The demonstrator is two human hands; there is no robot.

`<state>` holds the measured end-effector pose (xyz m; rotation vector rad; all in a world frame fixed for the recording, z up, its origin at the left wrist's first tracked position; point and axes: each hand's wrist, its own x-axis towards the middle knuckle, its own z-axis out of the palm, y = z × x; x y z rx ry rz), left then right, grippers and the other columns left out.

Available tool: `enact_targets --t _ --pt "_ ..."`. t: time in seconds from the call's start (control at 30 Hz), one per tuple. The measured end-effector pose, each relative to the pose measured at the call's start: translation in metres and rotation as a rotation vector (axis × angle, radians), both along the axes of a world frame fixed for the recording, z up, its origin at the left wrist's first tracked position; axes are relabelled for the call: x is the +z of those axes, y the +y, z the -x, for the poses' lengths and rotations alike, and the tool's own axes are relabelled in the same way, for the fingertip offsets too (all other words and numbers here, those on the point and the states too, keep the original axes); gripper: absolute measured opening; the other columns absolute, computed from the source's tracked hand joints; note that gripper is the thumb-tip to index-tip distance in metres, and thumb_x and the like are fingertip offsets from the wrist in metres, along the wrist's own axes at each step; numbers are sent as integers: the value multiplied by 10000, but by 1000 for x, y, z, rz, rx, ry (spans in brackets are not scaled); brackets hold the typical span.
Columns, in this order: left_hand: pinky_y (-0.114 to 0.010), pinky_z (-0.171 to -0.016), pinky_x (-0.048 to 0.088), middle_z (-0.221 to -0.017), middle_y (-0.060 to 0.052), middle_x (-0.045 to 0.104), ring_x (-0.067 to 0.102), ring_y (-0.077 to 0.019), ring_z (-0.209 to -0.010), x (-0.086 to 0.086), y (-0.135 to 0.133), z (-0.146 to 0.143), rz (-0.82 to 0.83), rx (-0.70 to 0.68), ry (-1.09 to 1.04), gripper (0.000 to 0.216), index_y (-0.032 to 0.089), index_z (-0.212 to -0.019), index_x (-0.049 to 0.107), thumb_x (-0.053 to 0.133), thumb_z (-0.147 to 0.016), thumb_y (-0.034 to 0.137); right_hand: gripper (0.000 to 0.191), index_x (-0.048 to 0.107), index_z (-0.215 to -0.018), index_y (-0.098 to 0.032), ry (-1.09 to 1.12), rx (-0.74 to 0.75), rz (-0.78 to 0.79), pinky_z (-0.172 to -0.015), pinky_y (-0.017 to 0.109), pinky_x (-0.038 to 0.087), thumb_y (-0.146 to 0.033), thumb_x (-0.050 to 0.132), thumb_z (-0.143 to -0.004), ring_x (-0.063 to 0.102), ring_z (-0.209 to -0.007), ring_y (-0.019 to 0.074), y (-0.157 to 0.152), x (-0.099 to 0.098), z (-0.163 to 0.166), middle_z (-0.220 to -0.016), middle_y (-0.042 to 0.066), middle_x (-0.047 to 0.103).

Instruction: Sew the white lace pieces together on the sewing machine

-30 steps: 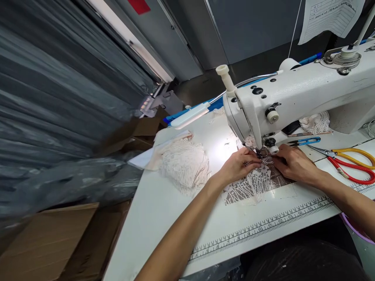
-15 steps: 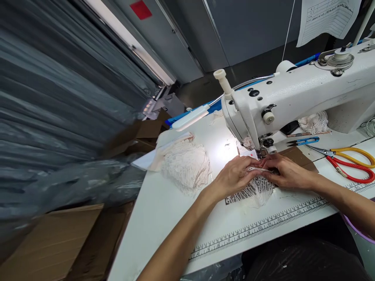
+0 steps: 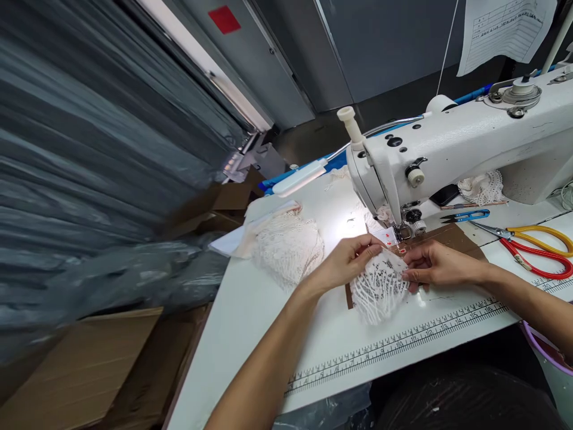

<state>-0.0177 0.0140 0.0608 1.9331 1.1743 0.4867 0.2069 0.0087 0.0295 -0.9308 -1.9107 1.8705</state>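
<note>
A white lace piece [image 3: 379, 288] is lifted just off the sewing table [image 3: 268, 334], in front of the needle of the white sewing machine [image 3: 456, 143]. My left hand [image 3: 344, 263] pinches its upper left edge. My right hand [image 3: 434, 267] pinches its right edge, fingers closed on the lace. A brown paper sheet [image 3: 452, 237] lies flat under and behind the lace, reaching to the presser foot [image 3: 403, 232].
A pile of white lace pieces [image 3: 289, 245] lies left of my hands. Red and yellow scissors [image 3: 537, 248] and blue thread snips [image 3: 465, 216] lie to the right. A printed ruler [image 3: 403, 343] runs along the table's front edge. Cardboard boxes [image 3: 85, 370] stand on the floor at left.
Both hands have drawn the lace piece back from under the presser foot toward me and lifted it off the table. The brown paper now shows uncovered by the needle.
</note>
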Motion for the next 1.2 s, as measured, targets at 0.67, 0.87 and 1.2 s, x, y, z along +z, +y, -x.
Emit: enact_targets --t 0.67,0.87,1.2 --pt "-306 -654 575 -954 -87 691 663 -171 -804 -36 -18 5 -1042 -366 237 138 136 -1013 601 497 -970 217 334 661 -1206 -163 -564 -63 -1049 -662 306 472 -234 460 -949 630 -800 214 13 1 -10 -997 130 692" --pt "-267 -571 545 -766 -42 674 630 -145 -659 -52 -9 -6 -1068 -242 190 140 141 -880 571 468 -975 130 333 682 -1176 -186 -299 -15 -1039 -829 377 536 -187 485 -907 625 -952 220 16 -16 -15 -1073 128 658" --pt "-212 -535 489 -757 -12 652 597 -102 -614 -49 -16 -8 -870 -34 64 108 159 -896 571 492 -970 168 356 705 -1149 -223 -249 47 -1090 -897 420 490 -153 499 -868 558 -1001 226 3 -24 -18 -1037 104 616"
